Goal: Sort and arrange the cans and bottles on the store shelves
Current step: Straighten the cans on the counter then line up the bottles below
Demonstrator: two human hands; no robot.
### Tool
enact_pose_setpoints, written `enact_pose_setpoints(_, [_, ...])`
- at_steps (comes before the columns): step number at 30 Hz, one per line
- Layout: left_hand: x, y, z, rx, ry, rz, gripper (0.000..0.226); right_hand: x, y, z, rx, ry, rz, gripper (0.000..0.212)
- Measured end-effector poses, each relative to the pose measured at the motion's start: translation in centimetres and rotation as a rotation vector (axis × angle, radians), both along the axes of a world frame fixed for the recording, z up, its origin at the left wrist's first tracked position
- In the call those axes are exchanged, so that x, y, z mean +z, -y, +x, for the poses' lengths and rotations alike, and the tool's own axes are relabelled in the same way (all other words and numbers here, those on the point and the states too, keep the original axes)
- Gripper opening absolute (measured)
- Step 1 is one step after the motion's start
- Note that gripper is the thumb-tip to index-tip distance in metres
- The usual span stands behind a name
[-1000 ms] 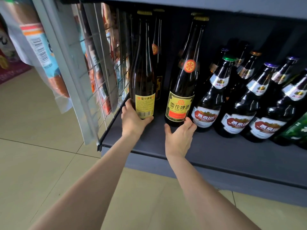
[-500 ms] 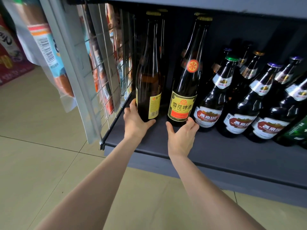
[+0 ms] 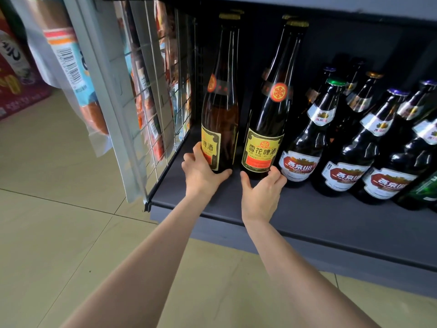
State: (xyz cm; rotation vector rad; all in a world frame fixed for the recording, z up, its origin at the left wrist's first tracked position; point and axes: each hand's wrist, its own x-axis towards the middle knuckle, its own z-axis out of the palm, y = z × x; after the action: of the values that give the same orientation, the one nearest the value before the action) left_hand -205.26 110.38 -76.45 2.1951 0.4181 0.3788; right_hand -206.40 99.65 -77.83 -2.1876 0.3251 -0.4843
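The left hand (image 3: 203, 170) grips the base of a tall yellow-labelled bottle (image 3: 220, 110) on the grey shelf (image 3: 307, 209). The right hand (image 3: 261, 188) curls round its twin bottle (image 3: 269, 119) just beside.

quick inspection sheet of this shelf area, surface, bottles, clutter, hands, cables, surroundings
surface: dark grey shelf, bare strip along its front edge
job's things: two tall yellow-label bottles, left bottle label turned sideways, right bottle label facing out; red-label bottles in rows to the right
clutter: nothing seen
hands: left hand grips the left bottle's base; right hand holds the right bottle's base
cables: nothing seen
surroundings: wire grid panel with hanging snack packets, tiled floor
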Motion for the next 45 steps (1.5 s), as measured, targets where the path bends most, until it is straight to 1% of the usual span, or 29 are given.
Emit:
enact_pose_setpoints(2, [-0.3,0.2,-0.1,-0.012,0.014,0.0,0.095,0.0,0.0,0.0,-0.001,-0.006,0.002,0.068])
enact_pose_setpoints(4, [-0.3,-0.3,-0.1,-0.097,0.057,-0.066,0.093,0.1,0.0,0.0,-0.008,-0.005,0.003,0.068])
enact_pose_setpoints(6, [-0.2,-1.0,-0.3,-0.161,0.041,-0.124,0.089,0.1,0.0,0.0,-0.015,-0.002,0.005,0.068])
enact_pose_setpoints(7, [-0.2,-1.2,-0.5,-0.164,0.03,-0.124,0.087,0.1,0.0,0.0,-0.017,-0.003,0.004,0.068])
enact_pose_setpoints(10, [-0.5,-0.8,-0.3,-0.051,0.074,-0.072,0.091,0.1,-0.1,0.1,-0.026,-0.004,-0.004,0.067])
enact_pose_setpoints(14, [-0.7,2.0,-0.2,0.175,0.01,0.121,0.092,0.3,-0.2,0.7,-0.056,-0.014,0.029,0.06])
enact_pose_setpoints(17, [-0.9,3.0,-0.1,0.253,0.003,0.174,0.09,0.3,-0.3,1.0,-0.074,-0.005,0.047,0.053])
enact_pose_setpoints(20, [-1.5,2.8,0.2,0.227,0.033,0.155,0.093,0.3,-0.5,1.0,-0.099,-0.011,0.031,0.052])
enact_pose_setpoints(22, [-1.7,2.4,0.0,0.145,0.096,0.115,0.093,0.3,-0.6,1.0,-0.109,-0.013,0.016,0.053])
enact_pose_setpoints(25, [-1.9,1.7,-0.5,0.05,0.144,0.051,0.087,0.3,-0.6,1.1,-0.118,-0.014,0.003,0.053])
enact_pose_setpoints(29, [-1.9,1.7,-0.2,0.055,0.144,0.026,0.088,0.2,-0.7,1.0,-0.117,-0.012,-0.004,0.052])
enact_pose_setpoints(35, [-1.6,1.6,0.6,0.063,0.066,-0.034,0.086,0.4,-0.7,1.0,-0.11,-0.031,0.012,0.052])
enact_pose_setpoints(45, [-1.5,1.9,1.5,0.107,0.057,-0.055,0.082,0.5,-1.0,1.1,-0.133,-0.043,-0.037,0.05])
